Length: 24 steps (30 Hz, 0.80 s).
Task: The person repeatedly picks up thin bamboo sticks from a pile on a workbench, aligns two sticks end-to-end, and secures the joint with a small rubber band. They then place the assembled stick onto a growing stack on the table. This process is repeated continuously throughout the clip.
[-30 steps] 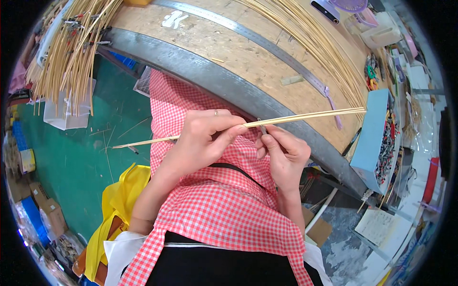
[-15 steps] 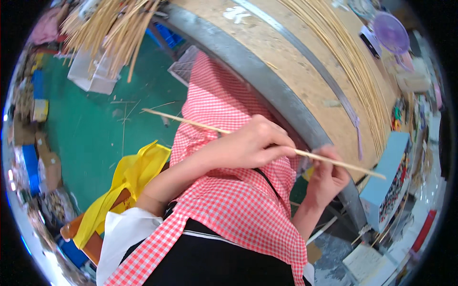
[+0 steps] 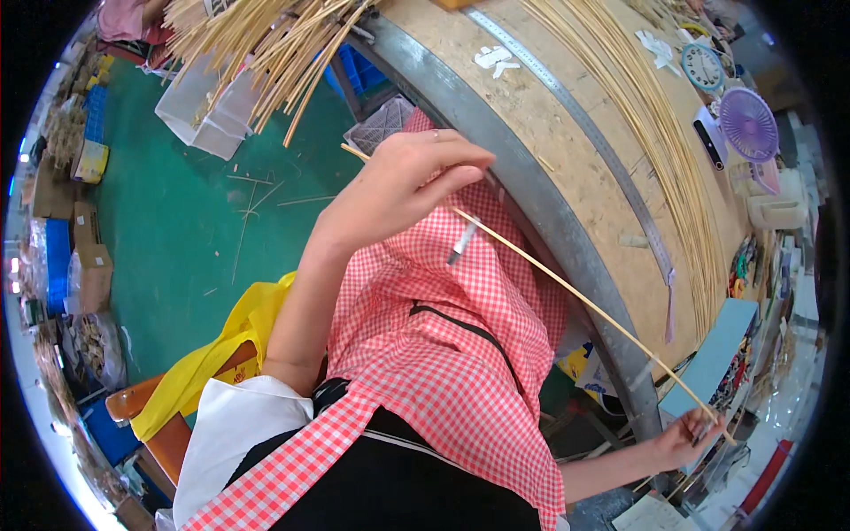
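Observation:
A long, thin wooden stick (image 3: 567, 288) slants across my lap, from upper left to lower right. My left hand (image 3: 403, 181) is over its upper part, with thumb and forefinger close together and the stick passing beneath the palm; the other fingers are hidden. Just beyond that hand, a small pale piece with a dark tip (image 3: 461, 241) crosses the stick; I cannot make out what it is. My right hand (image 3: 691, 440), slightly blurred, pinches the stick near its lower right end. A red-and-white checked apron (image 3: 425, 389) lies under the stick.
Many sticks lie in a bundle (image 3: 620, 97) on the worktable (image 3: 531, 115), beside a metal ruler (image 3: 584, 124). More sticks (image 3: 283, 53) jut out at upper left above a white bin (image 3: 208, 115). A purple fan (image 3: 748, 124) and a blue box (image 3: 708, 354) are at the right.
My right hand has moved down and right, away from my left hand. The left hand has risen leftward and is now near the stick's upper end. The stick slants more steeply.

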Motion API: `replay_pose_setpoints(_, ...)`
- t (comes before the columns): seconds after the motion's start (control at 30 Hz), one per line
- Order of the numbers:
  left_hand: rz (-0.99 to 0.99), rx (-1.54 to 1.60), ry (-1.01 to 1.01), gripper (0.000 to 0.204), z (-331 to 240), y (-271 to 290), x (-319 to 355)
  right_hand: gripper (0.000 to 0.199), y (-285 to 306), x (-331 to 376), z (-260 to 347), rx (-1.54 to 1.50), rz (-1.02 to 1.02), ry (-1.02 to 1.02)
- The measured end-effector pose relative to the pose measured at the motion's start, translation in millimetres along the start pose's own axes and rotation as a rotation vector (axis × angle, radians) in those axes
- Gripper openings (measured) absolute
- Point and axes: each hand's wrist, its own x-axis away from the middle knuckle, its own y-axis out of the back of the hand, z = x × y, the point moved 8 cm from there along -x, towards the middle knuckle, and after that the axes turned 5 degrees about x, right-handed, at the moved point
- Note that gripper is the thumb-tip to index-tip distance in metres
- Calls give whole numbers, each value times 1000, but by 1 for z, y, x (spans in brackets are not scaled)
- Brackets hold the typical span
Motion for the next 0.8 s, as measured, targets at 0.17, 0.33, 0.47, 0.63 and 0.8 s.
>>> replay_pose_setpoints(0.17, 123, 40, 6, 23, 0, -8, 0, 17, 67, -7, 36, -48, -157, 57)
replay_pose_setpoints(0.33, 258, 85, 11, 18, -11, -16, 0, 28, 84, -2, 36, 7, -199, 73)
replay_pose_setpoints(0.47, -23, 66, -23, 13, -16, 28, -2, 36, 65, -1, 22, 186, -221, 25)
replay_pose_setpoints(0.63, -564, -137, 141, 15, -3, 132, 2, 42, 41, 3, 8, 284, -168, -9)
replay_pose_setpoints(0.8, -786, -671, 55, 19, 16, 221, -25, 39, 26, 6, -6, 329, -189, -22)
